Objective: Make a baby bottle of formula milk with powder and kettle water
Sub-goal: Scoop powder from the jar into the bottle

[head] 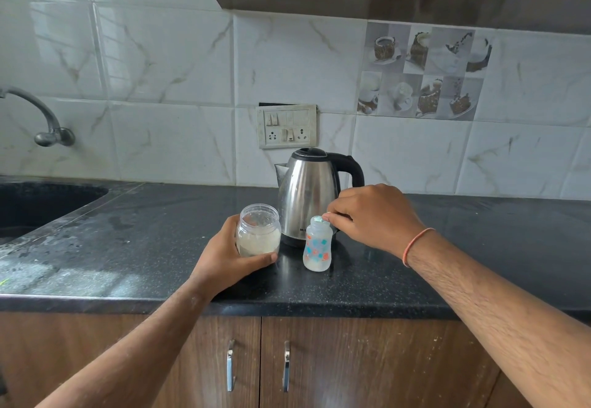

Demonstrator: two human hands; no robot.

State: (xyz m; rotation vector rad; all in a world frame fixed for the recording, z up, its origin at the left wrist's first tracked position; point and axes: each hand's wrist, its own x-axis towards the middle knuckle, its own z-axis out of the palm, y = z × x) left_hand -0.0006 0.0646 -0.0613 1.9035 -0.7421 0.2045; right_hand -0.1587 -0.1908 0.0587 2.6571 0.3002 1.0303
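— Left hand [227,255] wraps a clear, round plastic jar [258,230], lidless, its walls dusted with pale powder and a layer of it sitting at the bottom. The fingers curl round the far side and the thumb lies along the front of the base.

— And the right hand?

— The right hand [371,215] hovers over a small translucent baby bottle [317,245] with orange and blue printed squares, standing upright on the counter. Fingertips pinch a little pale blue-green scoop [318,219], right at the bottle's open mouth. Some whitish stuff sits in the bottom of the bottle; I can't tell if it's powder or liquid.

— Where's the kettle?

— Just behind both hands, between them: one brushed stainless-steel kettle [308,195], with a black lid and a black loop handle turned toward the right hand. The jar stands close beside it on the left.

— The surface?

— Speckled black polished stone countertop [479,247], with damp grey smears far out past the left hand, toward a dark sunken sink [35,206] and a curved metal tap [41,119].

— Count it up.

— One jar, one bottle, one kettle, one scoop. There's a thin orange thread band [415,244] on the right wrist. Two metal handles [231,364] on wood-grain doors below the arms. One white switch plate [287,126] on the marbled wall tiles, above the kettle.
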